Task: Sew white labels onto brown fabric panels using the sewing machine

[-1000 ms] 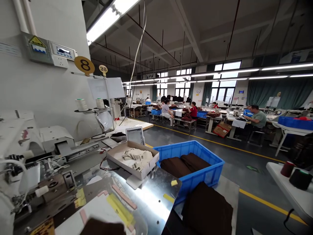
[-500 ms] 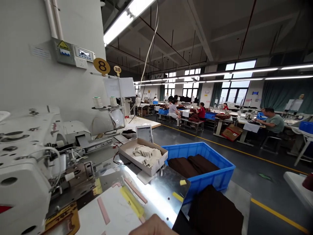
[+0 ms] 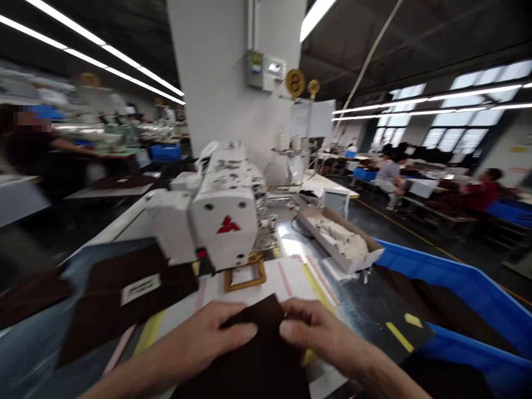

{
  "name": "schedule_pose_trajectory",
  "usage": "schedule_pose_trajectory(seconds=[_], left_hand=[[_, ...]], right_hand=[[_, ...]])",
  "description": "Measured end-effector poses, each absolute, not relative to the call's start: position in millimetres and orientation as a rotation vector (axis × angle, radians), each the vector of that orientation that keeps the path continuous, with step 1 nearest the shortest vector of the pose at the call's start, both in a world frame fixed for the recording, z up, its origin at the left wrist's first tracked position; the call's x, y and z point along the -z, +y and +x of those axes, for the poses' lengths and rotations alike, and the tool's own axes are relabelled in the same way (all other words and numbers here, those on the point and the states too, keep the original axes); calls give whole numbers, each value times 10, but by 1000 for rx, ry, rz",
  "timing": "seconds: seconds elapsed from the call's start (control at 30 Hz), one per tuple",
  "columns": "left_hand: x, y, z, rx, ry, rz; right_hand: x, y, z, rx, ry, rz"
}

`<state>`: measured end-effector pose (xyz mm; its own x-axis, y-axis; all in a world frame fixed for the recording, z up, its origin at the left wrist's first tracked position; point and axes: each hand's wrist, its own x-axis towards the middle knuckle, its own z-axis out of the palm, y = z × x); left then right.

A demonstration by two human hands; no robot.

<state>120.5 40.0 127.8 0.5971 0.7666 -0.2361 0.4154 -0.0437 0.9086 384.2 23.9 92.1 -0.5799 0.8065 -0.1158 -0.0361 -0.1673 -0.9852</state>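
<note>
A dark brown fabric piece [image 3: 245, 354] hangs at the bottom centre, pinched along its two sides by my left hand [image 3: 199, 338] and my right hand [image 3: 316, 332]. Its lower part runs out of the picture. Just ahead of it, a white industrial sewing machine [image 3: 224, 213] stands over a gold-coloured rectangular clamp frame [image 3: 245, 277]. To the left lies a second dark brown fabric piece [image 3: 124, 293] with a white label [image 3: 140, 289] on it.
A cardboard box of white labels [image 3: 338, 238] stands right of the machine on the shiny metal tabletop [image 3: 353, 293]. A blue crate [image 3: 457, 293] with dark fabric is at the right edge. Co-workers sit at benches on both sides, beyond a white pillar [image 3: 216, 72].
My view has swung left, bringing the sewing machine to the centre. Both hands now appear together, holding the dark brown fabric, where earlier only part of one hand showed at the bottom edge.
</note>
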Motion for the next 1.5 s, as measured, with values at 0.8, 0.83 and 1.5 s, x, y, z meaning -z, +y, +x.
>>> schedule_pose_trajectory(seconds=[0.8,0.83,1.5], left_hand=[[-1042,484,583,-334,1363,1409],[-1054,500,570,-360,1383,1419],[-973,939,607,-266,1518,1571]], right_hand=[[-527,556,3857,-1475,-1493,-1396],[-532,566,3855,-1451,-1539,-1418],[-742,1176,3634,-1049,-2209,-1626]])
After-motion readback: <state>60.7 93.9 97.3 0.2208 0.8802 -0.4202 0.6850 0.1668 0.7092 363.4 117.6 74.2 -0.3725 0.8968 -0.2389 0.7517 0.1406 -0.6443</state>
